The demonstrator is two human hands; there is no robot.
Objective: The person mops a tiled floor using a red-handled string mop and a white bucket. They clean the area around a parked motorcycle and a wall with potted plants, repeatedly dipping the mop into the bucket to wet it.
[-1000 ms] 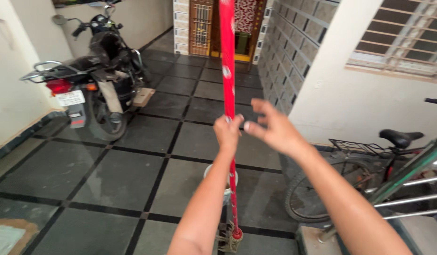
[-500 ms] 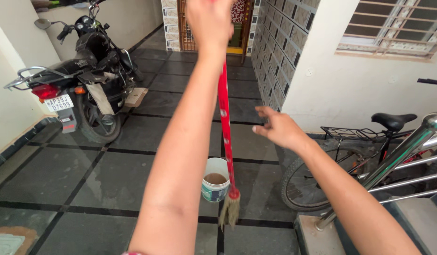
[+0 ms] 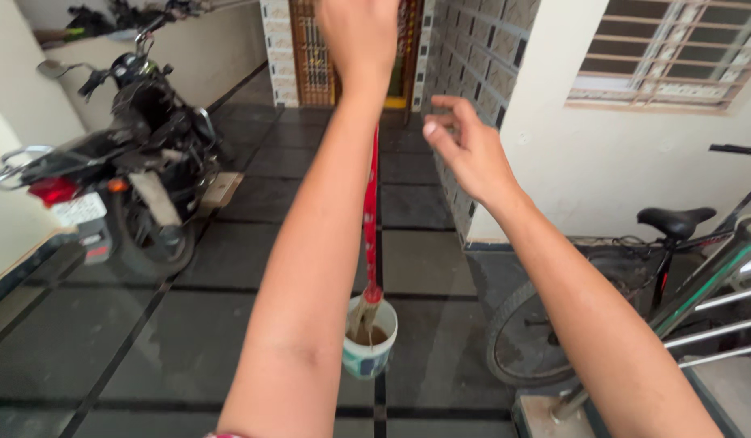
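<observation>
Glossy dark tiles (image 3: 189, 341) lay under a small round bucket (image 3: 371, 349) (murky water); left hand (image 3: 361, 32) gripped the red mop handle (image 3: 371, 211), right hand (image 3: 465, 150) hung loosely open, empty.

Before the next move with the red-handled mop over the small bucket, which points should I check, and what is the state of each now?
1. Left hand grips red mop handle: ok.
2. Mop head is inside the bucket: ok.
3. Right hand is on the handle: not ok, it is open and apart from it.
4. Bucket stands upright on the tiled floor: ok.
5. Motorcycle and bicycle are apart from the bucket: ok.
6. Mop head is wrung out: cannot tell.
</observation>
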